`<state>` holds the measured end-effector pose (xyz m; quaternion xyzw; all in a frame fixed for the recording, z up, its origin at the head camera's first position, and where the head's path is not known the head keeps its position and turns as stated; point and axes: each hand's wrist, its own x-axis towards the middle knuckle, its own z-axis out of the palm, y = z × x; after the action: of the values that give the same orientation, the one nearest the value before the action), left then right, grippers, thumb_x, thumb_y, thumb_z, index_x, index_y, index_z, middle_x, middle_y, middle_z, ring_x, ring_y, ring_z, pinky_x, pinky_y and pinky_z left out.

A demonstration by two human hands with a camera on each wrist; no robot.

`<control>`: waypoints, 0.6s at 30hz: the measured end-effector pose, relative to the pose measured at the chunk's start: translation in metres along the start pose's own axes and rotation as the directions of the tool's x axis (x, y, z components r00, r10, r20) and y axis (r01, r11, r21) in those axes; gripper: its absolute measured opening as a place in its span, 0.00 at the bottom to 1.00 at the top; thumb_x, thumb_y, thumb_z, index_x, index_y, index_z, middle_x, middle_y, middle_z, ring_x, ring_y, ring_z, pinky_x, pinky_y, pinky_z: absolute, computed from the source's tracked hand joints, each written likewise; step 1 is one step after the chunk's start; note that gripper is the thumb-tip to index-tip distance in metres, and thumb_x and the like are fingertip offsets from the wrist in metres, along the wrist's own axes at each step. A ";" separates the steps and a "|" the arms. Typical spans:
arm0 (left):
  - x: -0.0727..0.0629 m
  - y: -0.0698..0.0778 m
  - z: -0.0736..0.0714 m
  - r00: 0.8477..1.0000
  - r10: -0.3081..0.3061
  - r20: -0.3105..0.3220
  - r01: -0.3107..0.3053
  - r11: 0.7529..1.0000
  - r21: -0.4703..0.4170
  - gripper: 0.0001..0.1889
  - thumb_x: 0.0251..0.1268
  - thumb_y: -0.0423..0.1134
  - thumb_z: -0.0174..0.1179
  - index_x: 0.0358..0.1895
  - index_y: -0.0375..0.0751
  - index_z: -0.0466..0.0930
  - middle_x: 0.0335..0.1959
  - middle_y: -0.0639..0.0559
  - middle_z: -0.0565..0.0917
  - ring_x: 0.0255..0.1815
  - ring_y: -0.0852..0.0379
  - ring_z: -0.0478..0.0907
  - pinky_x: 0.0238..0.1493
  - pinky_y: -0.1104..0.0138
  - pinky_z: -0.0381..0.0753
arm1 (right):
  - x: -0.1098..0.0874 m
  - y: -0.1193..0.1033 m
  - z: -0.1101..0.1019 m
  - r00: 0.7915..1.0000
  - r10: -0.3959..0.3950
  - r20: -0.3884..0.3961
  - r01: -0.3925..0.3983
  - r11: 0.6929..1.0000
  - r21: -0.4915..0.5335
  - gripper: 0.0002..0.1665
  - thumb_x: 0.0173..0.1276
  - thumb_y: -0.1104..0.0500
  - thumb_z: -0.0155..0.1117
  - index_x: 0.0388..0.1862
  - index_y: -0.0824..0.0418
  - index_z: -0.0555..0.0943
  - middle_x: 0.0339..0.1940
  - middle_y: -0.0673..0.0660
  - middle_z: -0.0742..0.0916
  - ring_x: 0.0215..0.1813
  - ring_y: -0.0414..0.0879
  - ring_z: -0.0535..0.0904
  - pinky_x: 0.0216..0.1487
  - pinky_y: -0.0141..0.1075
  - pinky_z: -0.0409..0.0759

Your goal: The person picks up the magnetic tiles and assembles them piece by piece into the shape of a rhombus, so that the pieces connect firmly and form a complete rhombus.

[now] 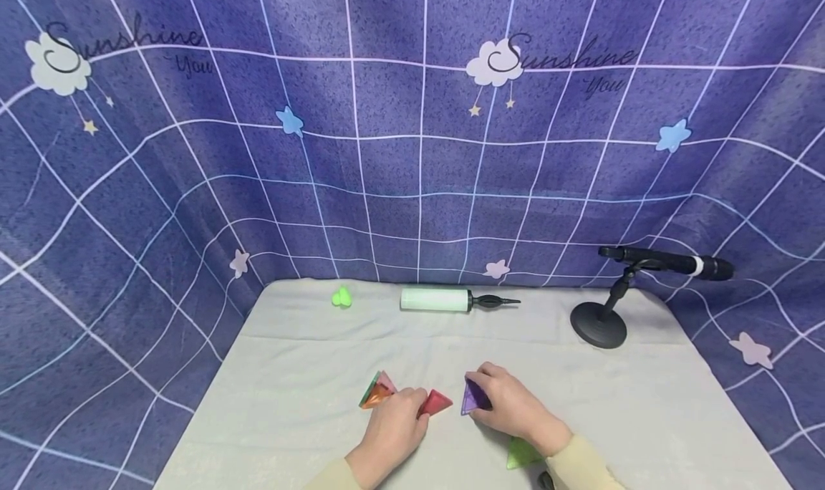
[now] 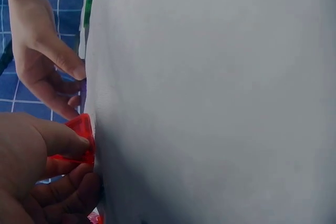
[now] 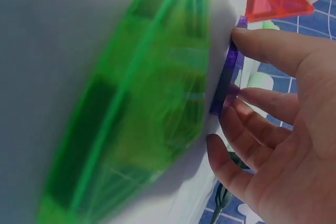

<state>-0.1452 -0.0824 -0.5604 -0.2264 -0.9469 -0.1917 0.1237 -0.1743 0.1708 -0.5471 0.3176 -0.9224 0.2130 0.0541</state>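
Note:
My left hand (image 1: 394,427) pinches a translucent red triangular tile (image 1: 437,403) between thumb and fingers; the left wrist view shows the same red tile (image 2: 81,139) from close by. Facing it, my right hand (image 1: 512,404) grips a purple triangular tile (image 1: 473,398), which appears edge-on between thumb and fingertips in the right wrist view. A small gap separates the red and purple tiles. Just beyond my left hand stand joined tiles in orange, green and pink (image 1: 377,391), partly hidden by the fingers. Under my right wrist is a green translucent piece (image 1: 520,454), large in the right wrist view.
Along the back of the white-covered table (image 1: 309,354) lie a bright green object (image 1: 342,297) and a white hand pump (image 1: 438,300) with a black nozzle. A microphone on a black stand (image 1: 599,324) occupies the back right. A small dark object (image 1: 545,480) shows beside the right sleeve.

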 end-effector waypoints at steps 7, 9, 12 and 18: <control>0.002 0.001 0.002 1.000 0.001 -0.025 -0.001 1.000 0.007 0.15 0.50 0.35 0.72 0.25 0.50 0.71 0.19 0.61 0.69 0.18 0.63 0.66 0.19 0.64 0.64 | 0.006 -0.008 0.004 1.000 -0.022 0.017 0.021 1.000 0.014 0.35 0.55 0.55 0.83 0.59 0.68 0.82 0.47 0.55 0.84 0.46 0.45 0.80 0.52 0.43 0.82; 0.003 0.001 0.002 1.000 -0.002 -0.016 0.002 1.000 0.011 0.14 0.50 0.35 0.72 0.26 0.49 0.72 0.19 0.61 0.70 0.18 0.64 0.66 0.19 0.64 0.64 | 0.008 -0.009 0.006 1.000 -0.023 0.021 0.023 1.000 0.016 0.35 0.55 0.55 0.83 0.59 0.68 0.83 0.46 0.55 0.84 0.46 0.44 0.80 0.51 0.42 0.82; 0.005 0.002 0.004 1.000 -0.007 -0.005 0.007 1.000 0.016 0.12 0.50 0.35 0.72 0.28 0.48 0.75 0.20 0.61 0.71 0.19 0.64 0.66 0.20 0.64 0.64 | 0.009 -0.011 0.007 0.999 -0.019 0.028 0.019 1.000 0.020 0.34 0.55 0.55 0.83 0.58 0.68 0.83 0.46 0.55 0.84 0.46 0.43 0.80 0.51 0.42 0.82; 0.006 0.002 0.006 1.000 -0.007 -0.002 0.007 0.999 0.041 0.10 0.50 0.36 0.73 0.31 0.47 0.79 0.21 0.60 0.74 0.19 0.63 0.69 0.20 0.64 0.65 | 0.011 -0.013 0.008 0.999 -0.004 0.040 0.003 1.000 0.020 0.34 0.55 0.54 0.83 0.58 0.67 0.83 0.46 0.55 0.84 0.46 0.43 0.79 0.51 0.42 0.82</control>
<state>-0.1506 -0.0753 -0.5634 -0.2202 -0.9513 -0.1729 0.1287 -0.1754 0.1521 -0.5469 0.3240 -0.9205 0.2158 0.0331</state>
